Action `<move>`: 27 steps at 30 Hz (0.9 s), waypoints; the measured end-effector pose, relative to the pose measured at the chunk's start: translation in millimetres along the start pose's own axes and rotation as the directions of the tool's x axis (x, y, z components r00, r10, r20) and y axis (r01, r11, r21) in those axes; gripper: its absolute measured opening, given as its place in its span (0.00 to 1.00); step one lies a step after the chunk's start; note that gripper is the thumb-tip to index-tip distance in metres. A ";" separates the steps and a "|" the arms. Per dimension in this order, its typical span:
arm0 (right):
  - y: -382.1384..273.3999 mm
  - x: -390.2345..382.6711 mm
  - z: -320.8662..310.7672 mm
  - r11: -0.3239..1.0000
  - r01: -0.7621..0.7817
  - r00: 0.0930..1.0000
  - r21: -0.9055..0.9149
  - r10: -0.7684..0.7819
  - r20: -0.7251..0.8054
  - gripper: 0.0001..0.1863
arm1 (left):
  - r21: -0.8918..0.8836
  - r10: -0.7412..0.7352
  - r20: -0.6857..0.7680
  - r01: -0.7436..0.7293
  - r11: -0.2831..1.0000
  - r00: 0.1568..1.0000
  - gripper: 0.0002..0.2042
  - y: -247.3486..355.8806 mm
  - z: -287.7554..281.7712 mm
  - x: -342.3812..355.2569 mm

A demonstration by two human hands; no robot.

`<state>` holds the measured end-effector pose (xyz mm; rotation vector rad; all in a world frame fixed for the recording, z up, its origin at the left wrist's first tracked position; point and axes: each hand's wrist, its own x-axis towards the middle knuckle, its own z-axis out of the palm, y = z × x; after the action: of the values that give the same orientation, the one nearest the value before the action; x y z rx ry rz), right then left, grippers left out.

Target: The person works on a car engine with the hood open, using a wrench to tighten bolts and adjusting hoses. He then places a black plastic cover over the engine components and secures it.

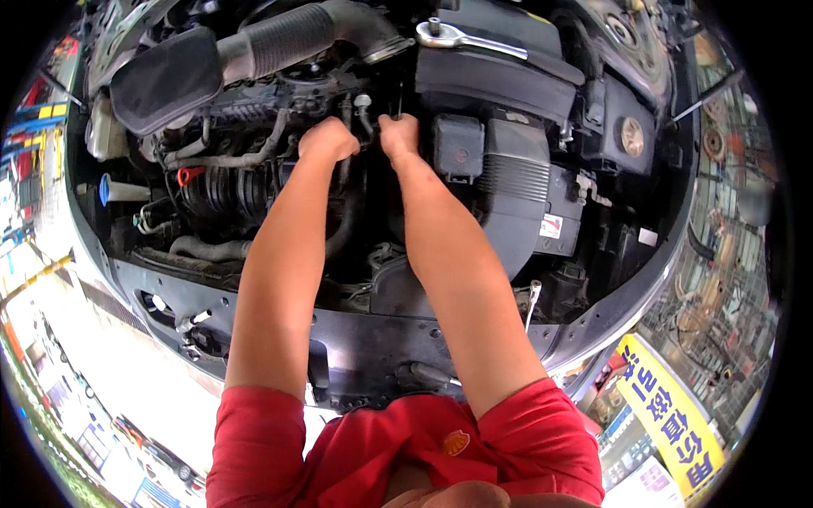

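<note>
Both my arms reach into an open engine bay. My left hand [329,141] is closed like a fist beside the black engine, next to a coolant hose [345,173]; what it grips, if anything, is hidden. My right hand [400,135] is closed too, a little to the right, over the dark gap beside the battery-side box [459,147]. A thin dark shaft [400,100] stands up out of its fingers; the rest of that thing is hidden. Between the hands and slightly farther off sits a small pale round fitting [362,101].
A chrome ratchet [474,41] lies on the black cover at the far right. The ribbed air intake hose [279,42] spans the far left. Another chrome tool [533,296] stands near the front edge. A blue-rimmed filler neck [118,190] rises at the left. The front crossmember [373,334] runs beneath my forearms.
</note>
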<state>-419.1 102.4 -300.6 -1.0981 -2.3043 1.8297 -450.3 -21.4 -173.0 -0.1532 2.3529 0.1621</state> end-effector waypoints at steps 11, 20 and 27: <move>-22.6 -10.0 -22.1 0.967 0.127 0.992 -0.219 -0.126 0.018 0.16 | -0.091 -0.006 0.152 0.020 0.996 0.988 0.21 -1.5 -6.2 7.7; -11.4 15.7 -35.1 0.986 -0.016 0.993 -0.164 0.035 0.116 0.18 | -0.205 0.045 0.135 -0.017 0.979 0.990 0.18 -5.9 -11.1 -1.5; -21.0 10.4 -37.3 0.964 0.021 0.993 -0.265 0.009 0.114 0.19 | -0.292 0.011 0.034 0.000 0.957 0.999 0.15 -8.8 -6.8 -7.0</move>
<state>-422.5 138.0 -274.9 -1.0335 -2.6785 1.6569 -448.7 -30.7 -164.0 -0.2843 2.2831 0.5117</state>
